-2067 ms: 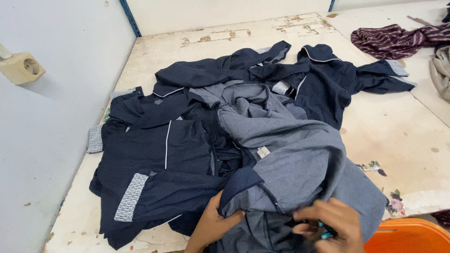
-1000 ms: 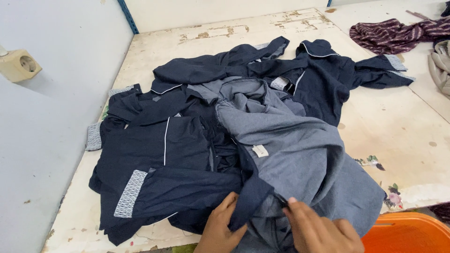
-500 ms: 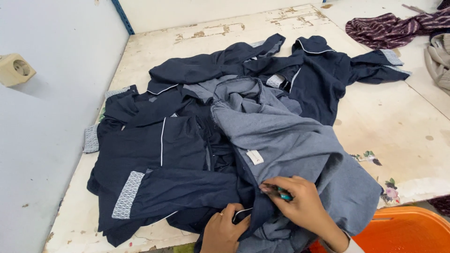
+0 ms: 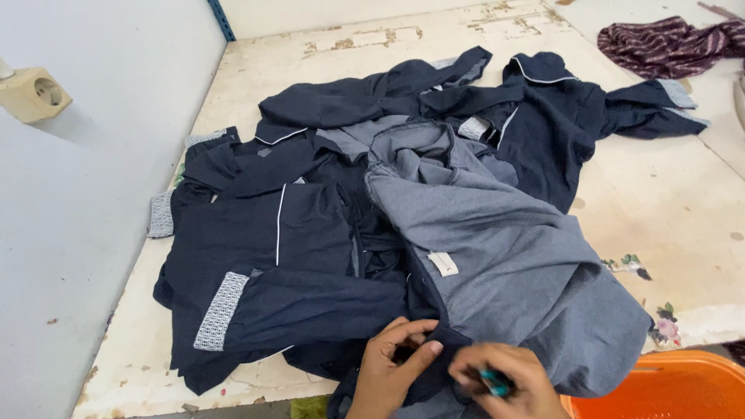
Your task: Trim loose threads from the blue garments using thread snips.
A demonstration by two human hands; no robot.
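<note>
Where the grey wall meets the worktable on the far left, a beige wall socket (image 4: 32,93) juts out beside the worn white table (image 4: 683,209). Next comes the heap of clothing: a dark navy garment (image 4: 256,256) with thin white piping and a patterned grey cuff band lies spread flat over the table's left half, its lower edge reaching the near rim. Over its right side lies a blue-grey garment (image 4: 497,233), turned so that a small white label shows near its middle, its hem spilling off the near edge.

At that near edge the left hand (image 4: 388,372) pinches a dark fold of the navy fabric, thumb pressed against the fingertips with cloth between them. Just right of it, almost touching, the right hand (image 4: 504,384) is curled over a small teal-handled tool (image 4: 493,380); it is blurred, so I cannot tell how the fingers grip it.

Further right, an orange tub (image 4: 667,388) sits below the table's corner. At the far right back, well apart from the pile, a striped maroon cloth (image 4: 667,43) lies crumpled.
</note>
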